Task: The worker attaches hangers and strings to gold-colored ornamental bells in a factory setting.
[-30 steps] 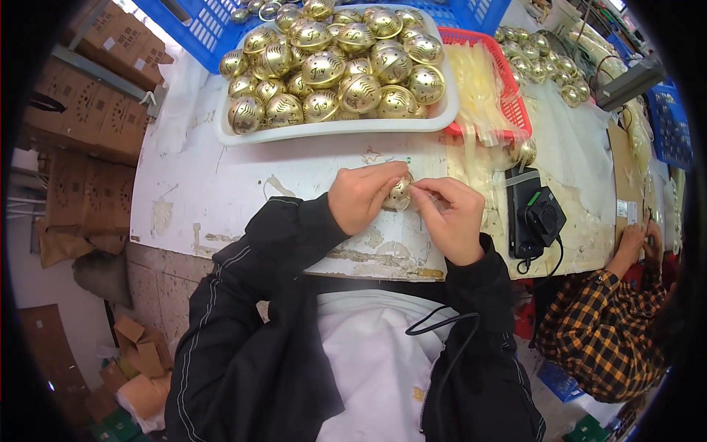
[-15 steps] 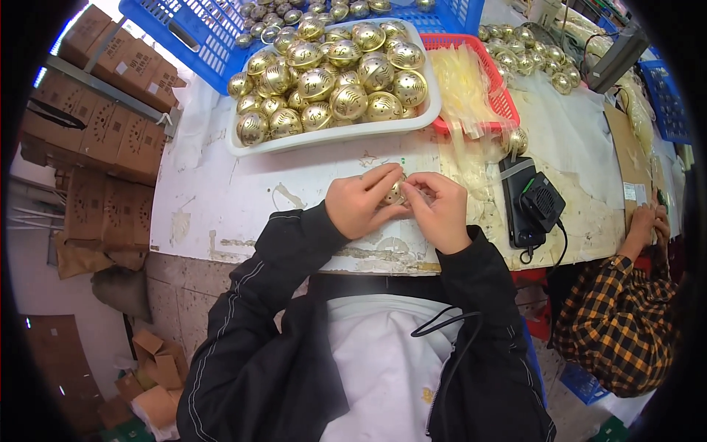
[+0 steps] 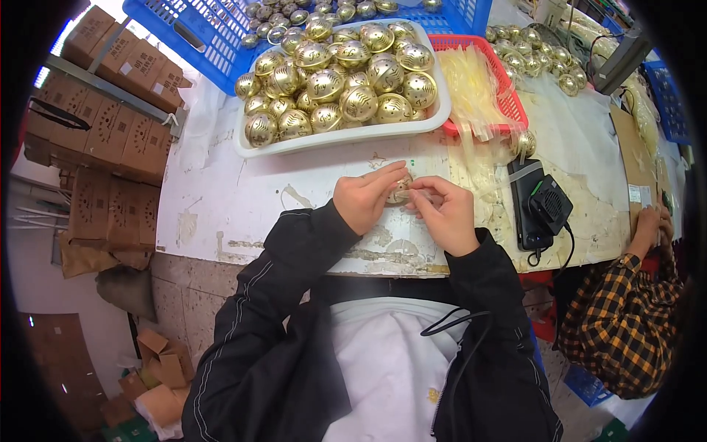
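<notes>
A gold jingle bell (image 3: 398, 193) with dark markings sits low over the table, partly hidden by my fingers. My left hand (image 3: 365, 199) is curled around its left side and holds it. From the right, my right hand (image 3: 448, 215) meets the bell with thumb and forefinger pinched together. Something thin and pale seems to lie in that pinch, too small to make out. Beyond my hands, a white tray (image 3: 346, 141) is heaped with similar gold bells (image 3: 324, 85), some bearing decorative cut-outs.
A red basket (image 3: 521, 110) holds pale yellow translucent strips (image 3: 471, 85). Right of my hands lies a black device with a small fan (image 3: 541, 206) and a cable. A blue crate (image 3: 199, 37) and loose bells (image 3: 534, 51) stand behind. A co-worker in checked sleeves (image 3: 622, 324) works at right.
My right fingers have shifted slightly down and draw away from the bell's top. My left hand keeps its hold. The whole view has moved a little, so everything appears slightly further right.
</notes>
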Demonstrator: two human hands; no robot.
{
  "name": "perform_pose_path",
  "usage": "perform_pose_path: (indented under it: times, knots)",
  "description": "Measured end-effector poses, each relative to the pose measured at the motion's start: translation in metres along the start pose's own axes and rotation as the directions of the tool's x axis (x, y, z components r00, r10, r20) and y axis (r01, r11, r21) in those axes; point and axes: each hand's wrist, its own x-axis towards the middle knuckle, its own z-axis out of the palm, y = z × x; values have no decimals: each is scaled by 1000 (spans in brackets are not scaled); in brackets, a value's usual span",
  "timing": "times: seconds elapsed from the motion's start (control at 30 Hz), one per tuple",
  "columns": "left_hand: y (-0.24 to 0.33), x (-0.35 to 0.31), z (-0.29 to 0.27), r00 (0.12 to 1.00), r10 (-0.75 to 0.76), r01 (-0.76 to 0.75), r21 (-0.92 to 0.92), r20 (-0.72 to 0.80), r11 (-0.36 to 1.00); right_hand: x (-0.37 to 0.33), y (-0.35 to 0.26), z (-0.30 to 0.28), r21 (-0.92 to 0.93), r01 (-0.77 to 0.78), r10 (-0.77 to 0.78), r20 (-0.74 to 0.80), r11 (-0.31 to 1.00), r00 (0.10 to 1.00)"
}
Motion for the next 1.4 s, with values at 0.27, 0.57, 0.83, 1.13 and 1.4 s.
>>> perform_pose_path:
  times: [0.27, 0.57, 0.83, 1.13, 1.4]
  knots:
    - [2, 0, -7, 992, -52, 52, -5, -113, 999, -6, -9, -7, 12, -70, 70, -9, 997, 998]
    - [39, 52, -48, 985, 124, -105, 156, -117, 982, 12, -55, -1, -277, 265, -237, 131, 924, 963]
    - [27, 63, -44, 975, -95, 203, -632, 200, 748, 42, -81, -3, -247, 462, -365, 353, 852, 862]
    - [7, 51, -36, 833, -253, 531, -580, 493, 618, 60, -71, -36, -322, 483, -329, 431, 814, 840]
    - [-7, 41, -24, 817, -272, 575, -685, 508, 447, 60, -64, -40, -301, 387, -279, 344, 871, 896]
